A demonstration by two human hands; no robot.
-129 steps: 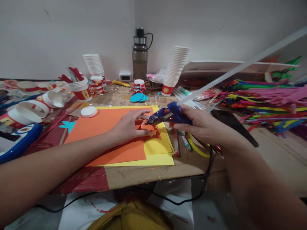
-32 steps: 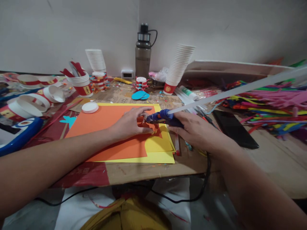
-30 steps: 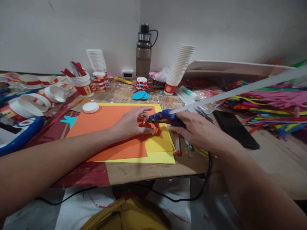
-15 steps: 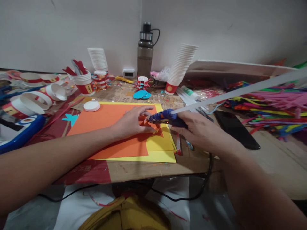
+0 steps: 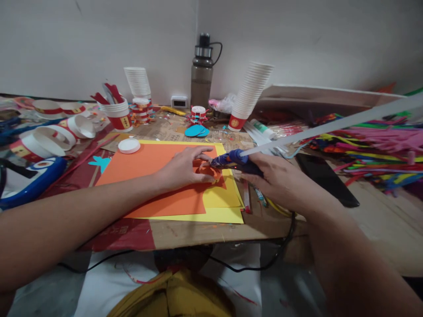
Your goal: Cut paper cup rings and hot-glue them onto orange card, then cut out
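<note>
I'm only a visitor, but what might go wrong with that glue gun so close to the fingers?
If its tip is hot, a slip of the blue glue gun in the right hand might burn the fingers of the left hand. The long glue stick juts out behind and could bump something if swung. The black cord hangs down past the table edge and might snag.

Left hand (image 5: 183, 168): holds a small orange piece (image 5: 218, 175) over orange paper (image 5: 172, 201). Right hand (image 5: 280, 179): grips one blue glue gun (image 5: 238, 159), fitted with a long white stick (image 5: 297, 135), nozzle (image 5: 216, 162) pointing left. Far centre: one dark bottle (image 5: 201, 81) stands; right: one black phone (image 5: 327, 178) lies flat.
</note>
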